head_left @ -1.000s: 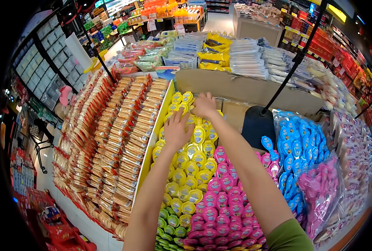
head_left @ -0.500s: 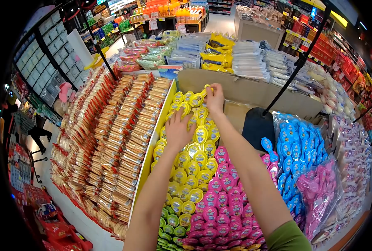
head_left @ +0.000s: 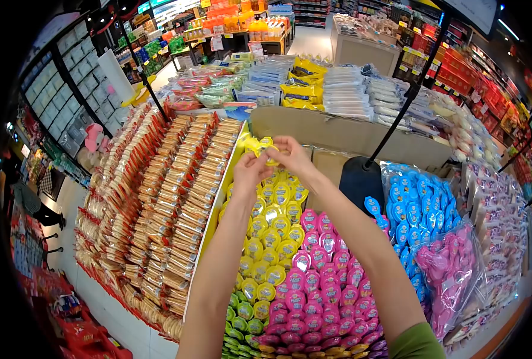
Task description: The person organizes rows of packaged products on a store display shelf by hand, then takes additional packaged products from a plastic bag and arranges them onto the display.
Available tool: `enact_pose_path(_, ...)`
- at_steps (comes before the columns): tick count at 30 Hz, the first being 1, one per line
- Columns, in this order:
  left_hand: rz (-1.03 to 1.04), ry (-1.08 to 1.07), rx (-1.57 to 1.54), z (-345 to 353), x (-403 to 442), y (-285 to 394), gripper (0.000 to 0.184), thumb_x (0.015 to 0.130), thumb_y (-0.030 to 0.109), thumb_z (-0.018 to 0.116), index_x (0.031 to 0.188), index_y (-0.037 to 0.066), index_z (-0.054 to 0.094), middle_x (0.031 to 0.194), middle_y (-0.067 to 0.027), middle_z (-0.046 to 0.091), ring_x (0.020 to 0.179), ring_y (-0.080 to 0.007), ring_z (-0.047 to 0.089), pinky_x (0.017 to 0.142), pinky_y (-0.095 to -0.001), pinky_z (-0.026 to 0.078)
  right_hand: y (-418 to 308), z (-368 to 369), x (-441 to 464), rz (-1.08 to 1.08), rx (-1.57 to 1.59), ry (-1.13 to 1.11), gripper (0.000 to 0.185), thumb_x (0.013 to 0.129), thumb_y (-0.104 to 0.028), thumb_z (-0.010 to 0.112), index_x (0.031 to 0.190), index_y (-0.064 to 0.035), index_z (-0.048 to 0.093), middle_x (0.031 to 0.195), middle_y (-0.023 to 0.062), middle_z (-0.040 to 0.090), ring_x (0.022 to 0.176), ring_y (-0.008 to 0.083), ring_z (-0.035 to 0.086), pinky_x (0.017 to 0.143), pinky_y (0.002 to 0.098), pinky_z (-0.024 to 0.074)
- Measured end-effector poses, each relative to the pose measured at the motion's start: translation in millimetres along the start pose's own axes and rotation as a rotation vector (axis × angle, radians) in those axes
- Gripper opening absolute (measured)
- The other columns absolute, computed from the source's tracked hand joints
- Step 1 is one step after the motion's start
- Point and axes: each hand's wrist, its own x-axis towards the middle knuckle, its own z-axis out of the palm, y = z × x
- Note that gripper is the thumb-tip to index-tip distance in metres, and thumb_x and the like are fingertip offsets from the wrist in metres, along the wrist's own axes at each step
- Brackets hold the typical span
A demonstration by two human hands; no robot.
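Both hands meet over the back of the yellow packs (head_left: 270,239). My left hand (head_left: 251,172) is closed, its fingertips at a yellow pack (head_left: 264,143). From the right, my right hand (head_left: 292,158) pinches the same yellow pack, which is lifted near the cardboard divider (head_left: 337,128). Pink packs (head_left: 319,287) fill the front middle, and green packs (head_left: 242,320) lie at the front left. Blue packs (head_left: 418,203) are piled at the right, behind a clear bag of pink packs (head_left: 451,263).
Rows of wrapped snack sticks (head_left: 182,209) stand at the left. A black pole on a dark base (head_left: 359,185) rises right of my right forearm. Bagged goods (head_left: 305,90) lie behind the divider. A person (head_left: 35,203) is at the far left.
My right hand has lifted a yellow pack and brought it left towards my left hand. My left hand has risen from the pile and closed. The person at far left has shifted.
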Motion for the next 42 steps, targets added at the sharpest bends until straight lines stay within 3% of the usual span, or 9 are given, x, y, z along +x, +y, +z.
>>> enact_pose_path(5, -0.116, 0.020, 0.089, -5.2, 3.6, -3.6, 0.030, 0.085, 0.024, 0.069, 0.105, 0.003, 0.061, 0.103, -0.0089, 0.063, 0.086, -0.0172, 0.064, 0.069, -0.0299, 0.051, 1.8, -8.2, -12.5, 0.115, 0.082, -0.024, 0.028, 0.091, -0.021, 0.063, 0.113, -0.0044, 0.055, 0.098, 0.0043, 0.061, 0.082, 0.0093, 0.062, 0.057, 0.0223, 0.0528)
enact_pose_path(7, 0.210, 0.084, 0.598, -17.3, 11.0, -20.6, 0.032, 0.082, 0.024, 0.071, 0.106, 0.004, 0.063, 0.108, -0.0094, 0.061, 0.093, -0.0207, 0.063, 0.076, -0.0322, 0.051, 3.9, -13.9, -5.4, 0.077, 0.143, 0.071, 0.025, 0.092, -0.020, 0.061, 0.111, -0.0047, 0.055, 0.097, 0.0036, 0.061, 0.082, 0.0082, 0.062, 0.056, 0.0212, 0.0525)
enact_pose_path(11, 0.568, 0.121, 1.282, -22.7, -7.9, -29.6, 0.036, 0.075, 0.026, 0.074, 0.106, 0.009, 0.067, 0.120, -0.0111, 0.055, 0.108, -0.0294, 0.055, 0.088, -0.0390, 0.047, 20.7, -41.1, 34.0, -0.508, -0.746, 0.415, 0.024, 0.088, -0.008, 0.059, 0.111, -0.0028, 0.053, 0.101, 0.0156, 0.064, 0.091, 0.0332, 0.063, 0.077, 0.0416, 0.0507)
enact_pose_path(18, 0.719, 0.155, 1.418, -39.1, 2.0, -63.8, 0.037, 0.074, 0.034, 0.072, 0.102, 0.010, 0.070, 0.127, -0.0077, 0.050, 0.124, -0.0291, 0.041, 0.096, -0.0477, 0.037, 29.8, -46.2, 65.8, -0.202, -0.721, 0.234, 0.024, 0.084, -0.011, 0.062, 0.107, -0.0060, 0.056, 0.098, 0.0188, 0.065, 0.096, 0.0392, 0.060, 0.084, 0.0443, 0.0470)
enact_pose_path(23, 0.383, 0.135, 1.396, -22.4, 7.8, -47.8, 0.039, 0.066, 0.030, 0.075, 0.097, 0.009, 0.069, 0.127, -0.0082, 0.047, 0.125, -0.0282, 0.037, 0.099, -0.0474, 0.030, 50.1, -40.9, 77.9, -0.044, -0.708, 0.097, 0.024, 0.082, -0.014, 0.065, 0.105, -0.0071, 0.060, 0.095, 0.0185, 0.066, 0.094, 0.0375, 0.062, 0.082, 0.0438, 0.0483)
enact_pose_path(29, 0.419, 0.187, 1.324, -22.3, 11.3, -55.8, 0.037, 0.063, 0.024, 0.076, 0.095, 0.008, 0.064, 0.126, -0.0084, 0.047, 0.125, -0.0280, 0.037, 0.102, -0.0474, 0.026, 53.7, -42.8, 76.9, -0.091, -0.748, 0.276, 0.025, 0.082, -0.019, 0.065, 0.106, -0.0099, 0.062, 0.095, 0.0141, 0.068, 0.092, 0.0323, 0.064, 0.081, 0.0425, 0.0493)
enact_pose_path(35, 0.539, 0.194, 1.265, -28.2, 12.8, -63.7, 0.034, 0.066, 0.021, 0.075, 0.094, 0.010, 0.062, 0.127, -0.0083, 0.048, 0.124, -0.0283, 0.039, 0.102, -0.0468, 0.025, 60.9, -30.1, 66.7, 0.056, -0.781, -0.039, 0.029, 0.080, -0.029, 0.067, 0.106, -0.0147, 0.066, 0.096, 0.0061, 0.070, 0.096, 0.0271, 0.063, 0.081, 0.0399, 0.0492)
enact_pose_path(36, 0.558, 0.197, 1.259, -28.8, 12.6, -63.9, 0.033, 0.066, 0.021, 0.075, 0.095, 0.010, 0.062, 0.127, -0.0084, 0.048, 0.124, -0.0284, 0.039, 0.102, -0.0467, 0.024, 61.5, -26.8, 59.1, -0.070, -0.867, -0.026, 0.028, 0.079, -0.021, 0.070, 0.105, -0.0104, 0.067, 0.090, 0.0073, 0.069, 0.085, 0.0234, 0.062, 0.078, 0.0353, 0.0489)
enact_pose_path(42, 0.652, 0.222, 1.298, -30.1, 13.8, -68.2, 0.033, 0.070, 0.021, 0.074, 0.100, 0.010, 0.062, 0.124, -0.0089, 0.050, 0.121, -0.0293, 0.041, 0.102, -0.0450, 0.026, 52.1, -31.9, 42.7, -0.217, -1.036, 0.141, 0.027, 0.077, -0.033, 0.068, 0.098, -0.0156, 0.071, 0.097, 0.0040, 0.069, 0.103, 0.0253, 0.060, 0.084, 0.0393, 0.0485)
